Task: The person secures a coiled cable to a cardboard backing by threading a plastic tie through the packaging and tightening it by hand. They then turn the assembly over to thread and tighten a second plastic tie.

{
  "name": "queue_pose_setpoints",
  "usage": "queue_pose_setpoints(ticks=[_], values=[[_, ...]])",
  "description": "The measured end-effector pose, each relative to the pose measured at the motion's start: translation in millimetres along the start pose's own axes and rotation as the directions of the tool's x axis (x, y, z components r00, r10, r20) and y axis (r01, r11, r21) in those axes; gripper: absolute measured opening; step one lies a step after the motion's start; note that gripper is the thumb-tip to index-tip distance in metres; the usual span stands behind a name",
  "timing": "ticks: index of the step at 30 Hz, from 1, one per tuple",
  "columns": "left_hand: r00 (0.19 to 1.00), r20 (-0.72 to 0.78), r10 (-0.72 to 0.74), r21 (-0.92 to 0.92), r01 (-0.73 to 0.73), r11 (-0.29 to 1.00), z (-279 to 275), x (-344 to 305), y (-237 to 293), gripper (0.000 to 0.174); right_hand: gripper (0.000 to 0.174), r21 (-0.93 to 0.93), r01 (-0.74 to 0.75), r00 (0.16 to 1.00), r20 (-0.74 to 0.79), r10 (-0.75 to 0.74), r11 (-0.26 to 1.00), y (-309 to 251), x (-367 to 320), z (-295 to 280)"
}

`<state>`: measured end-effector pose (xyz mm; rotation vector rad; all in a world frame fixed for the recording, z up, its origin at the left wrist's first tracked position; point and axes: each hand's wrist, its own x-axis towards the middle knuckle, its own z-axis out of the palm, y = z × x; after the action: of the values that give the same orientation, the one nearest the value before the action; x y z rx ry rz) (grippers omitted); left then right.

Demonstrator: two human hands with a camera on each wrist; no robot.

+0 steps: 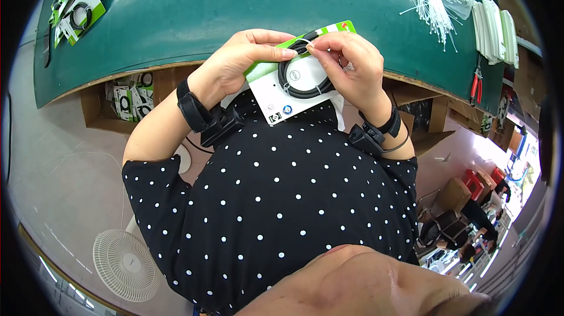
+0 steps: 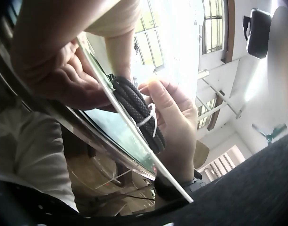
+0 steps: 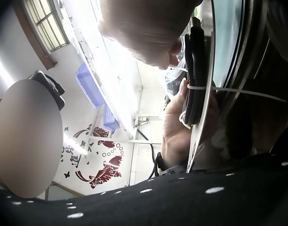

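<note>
A white and green product card [image 1: 271, 97] is held up over the table's near edge, tilted toward the person. On its face lies a coiled black braided cable [image 1: 302, 94], bound with white cable ties. My left hand [image 1: 249, 54] grips the card's upper left edge, thumb on the front by the coil and fingers behind. With thumb and forefinger, my right hand [image 1: 355, 63] pinches a white cable tie [image 1: 306, 41] at the coil's top. In the left wrist view another tie [image 2: 151, 118] loops the braided strands. One tie's long tail [image 3: 257, 94] sticks out behind the card in the right wrist view.
Loose white cable ties [image 1: 432, 4] are heaped at the green table's [image 1: 194, 16] back right, near stacked cards [image 1: 492, 31] and red-handled pliers [image 1: 476, 87]. Carded cables [image 1: 82, 15] lie at far left. Below the edge stands a cardboard box [image 1: 94, 104] of packs.
</note>
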<state>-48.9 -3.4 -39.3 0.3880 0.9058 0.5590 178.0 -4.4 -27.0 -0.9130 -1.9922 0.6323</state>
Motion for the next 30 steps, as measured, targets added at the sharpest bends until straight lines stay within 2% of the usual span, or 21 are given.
queue_pose_setpoints(ticks=[2, 7, 15, 18, 22, 27, 30], values=[[1.000, -0.001, 0.008, -0.002, -0.008, 1.000, -0.2, 0.2, -0.1, 0.037, 0.013, 0.040, -0.010, 1.000, -0.019, 0.011, 0.999, 0.2, -0.3, 0.7], [1.000, 0.001, 0.011, 0.003, -0.011, 1.000, 2.4, -1.1, 1.9, 0.038, 0.013, 0.002, 0.018, 0.999, -0.028, -0.018, 1.000, 2.1, -0.2, 1.1], [1.000, -0.017, 0.020, 0.017, -0.020, 1.000, 5.4, -3.3, 3.8, 0.036, 0.013, -0.042, 0.038, 0.999, 0.035, -0.037, 0.998, 4.5, 0.6, 1.2], [0.999, -0.021, 0.033, 0.030, -0.033, 0.999, 5.9, -3.2, 3.9, 0.035, 0.013, -0.069, 0.088, 0.996, 0.039, -0.086, 0.994, 6.9, 1.6, 2.2], [0.999, -0.010, 0.045, 0.039, -0.045, 0.998, 4.9, -2.1, 3.2, 0.035, 0.014, -0.037, 0.026, 0.998, 0.063, -0.024, 0.999, 0.0, 4.3, 1.4], [0.998, 0.005, 0.066, 0.044, -0.066, 0.997, 5.4, -1.2, 3.5, 0.040, 0.015, -0.049, 0.024, 0.995, 0.098, -0.019, 0.999, -0.8, 4.4, -1.1], [0.998, 0.021, 0.055, 0.044, -0.055, 0.998, 6.2, -2.2, 6.2, 0.039, 0.016, -0.152, 0.067, 0.990, 0.135, -0.047, 0.986, -2.9, 7.5, -3.9]])
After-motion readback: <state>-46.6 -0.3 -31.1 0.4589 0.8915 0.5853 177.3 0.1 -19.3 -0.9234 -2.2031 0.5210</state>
